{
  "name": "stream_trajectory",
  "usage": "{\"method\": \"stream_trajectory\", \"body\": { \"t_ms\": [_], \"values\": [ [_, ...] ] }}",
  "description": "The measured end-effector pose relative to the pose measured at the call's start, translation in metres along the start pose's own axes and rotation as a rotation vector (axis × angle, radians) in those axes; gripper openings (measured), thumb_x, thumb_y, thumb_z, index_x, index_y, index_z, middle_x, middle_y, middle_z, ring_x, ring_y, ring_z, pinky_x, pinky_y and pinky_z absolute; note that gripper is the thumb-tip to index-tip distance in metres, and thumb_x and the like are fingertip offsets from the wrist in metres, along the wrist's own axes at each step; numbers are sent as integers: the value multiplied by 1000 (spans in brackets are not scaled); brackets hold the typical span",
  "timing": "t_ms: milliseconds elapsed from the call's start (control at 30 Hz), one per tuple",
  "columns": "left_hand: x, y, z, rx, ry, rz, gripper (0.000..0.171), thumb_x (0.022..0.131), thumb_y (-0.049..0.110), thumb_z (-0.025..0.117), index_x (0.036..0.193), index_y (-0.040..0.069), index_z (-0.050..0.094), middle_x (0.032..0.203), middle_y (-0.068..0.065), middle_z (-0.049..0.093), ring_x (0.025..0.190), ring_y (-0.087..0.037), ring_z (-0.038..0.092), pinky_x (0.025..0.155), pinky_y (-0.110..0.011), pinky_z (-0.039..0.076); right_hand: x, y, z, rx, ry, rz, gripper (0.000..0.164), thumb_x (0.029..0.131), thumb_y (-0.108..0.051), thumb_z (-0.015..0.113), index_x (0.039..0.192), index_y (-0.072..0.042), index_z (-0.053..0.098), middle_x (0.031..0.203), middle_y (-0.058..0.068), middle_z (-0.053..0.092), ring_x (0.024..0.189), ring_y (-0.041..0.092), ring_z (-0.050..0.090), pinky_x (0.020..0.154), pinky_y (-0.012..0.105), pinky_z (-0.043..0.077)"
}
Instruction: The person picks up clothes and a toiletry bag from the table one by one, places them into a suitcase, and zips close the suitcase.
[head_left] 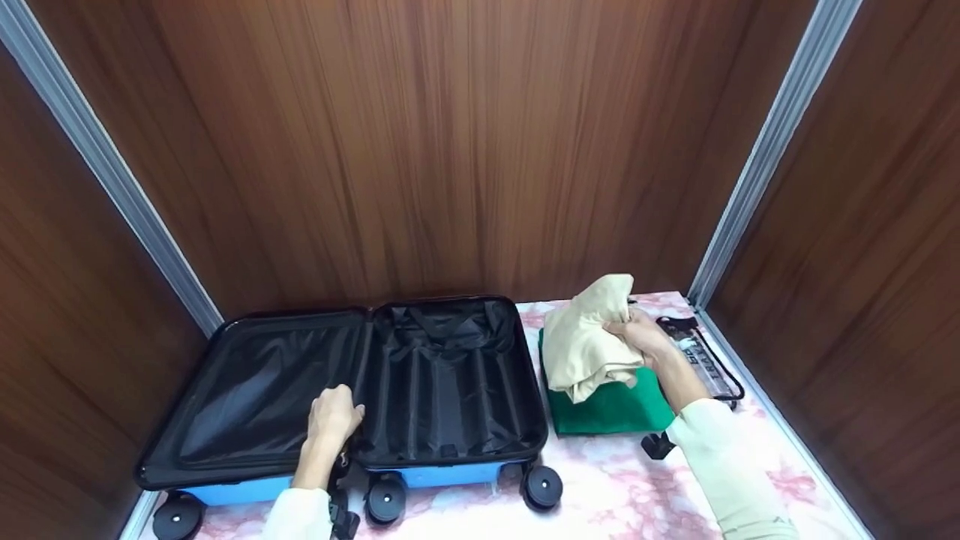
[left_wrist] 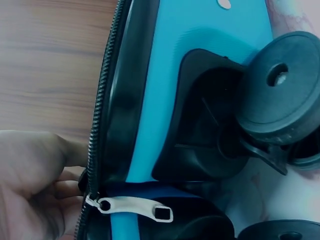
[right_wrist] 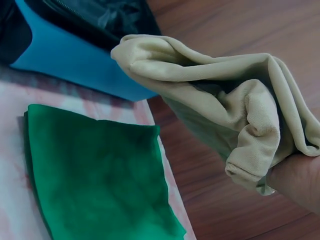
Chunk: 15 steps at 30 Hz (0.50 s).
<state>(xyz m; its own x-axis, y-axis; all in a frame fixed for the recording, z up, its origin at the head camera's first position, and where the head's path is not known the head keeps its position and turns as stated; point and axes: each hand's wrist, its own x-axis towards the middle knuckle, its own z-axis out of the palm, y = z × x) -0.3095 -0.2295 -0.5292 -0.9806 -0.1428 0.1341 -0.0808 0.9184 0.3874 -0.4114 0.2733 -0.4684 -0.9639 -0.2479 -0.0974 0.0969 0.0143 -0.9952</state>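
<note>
My right hand [head_left: 639, 335] grips a folded beige garment [head_left: 589, 341], raised over a folded green cloth [head_left: 611, 410]. In the right wrist view, the garment's loose folds [right_wrist: 200, 90] hang clear of the green cloth [right_wrist: 100, 175]. My left hand [head_left: 335, 412] hovers over the open suitcase [head_left: 442, 390] near its middle hinge, fingers loosely curled with nothing in them. From the left wrist, that hand [left_wrist: 30, 185] shows beside the zipped edge, close to a pale zipper pull [left_wrist: 135, 206].
The blue suitcase lies spread with two black-lined halves; its wheels [head_left: 541, 487] point toward me. A clear pouch with black trim [head_left: 709, 364] lies right of the green cloth. Wood-grain walls [head_left: 450, 150] enclose the pink-and-white surface [head_left: 600, 487] at the back and sides.
</note>
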Motion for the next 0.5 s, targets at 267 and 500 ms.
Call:
{"method": "stream_trajectory", "body": {
  "t_ms": [267, 500],
  "values": [
    [-1, -1, -4, 15, -24, 3, 20, 84, 10, 71, 88, -9, 69, 92, -33, 70, 83, -51, 68, 74, -56, 55, -5, -11, 10, 25, -29, 5, 13, 100, 3, 45, 113, 2, 45, 84, 1, 65, 70, 10, 67, 60, 22, 55],
    [-1, -3, -7, 11, -31, -11, 18, 83, 10, 69, 86, -8, 68, 93, -34, 70, 86, -53, 67, 76, -57, 55, -16, -33, 25, 2, -42, -17, 17, 99, 4, 45, 116, 6, 45, 86, 1, 65, 71, 9, 66, 62, 22, 55]
  ]
}}
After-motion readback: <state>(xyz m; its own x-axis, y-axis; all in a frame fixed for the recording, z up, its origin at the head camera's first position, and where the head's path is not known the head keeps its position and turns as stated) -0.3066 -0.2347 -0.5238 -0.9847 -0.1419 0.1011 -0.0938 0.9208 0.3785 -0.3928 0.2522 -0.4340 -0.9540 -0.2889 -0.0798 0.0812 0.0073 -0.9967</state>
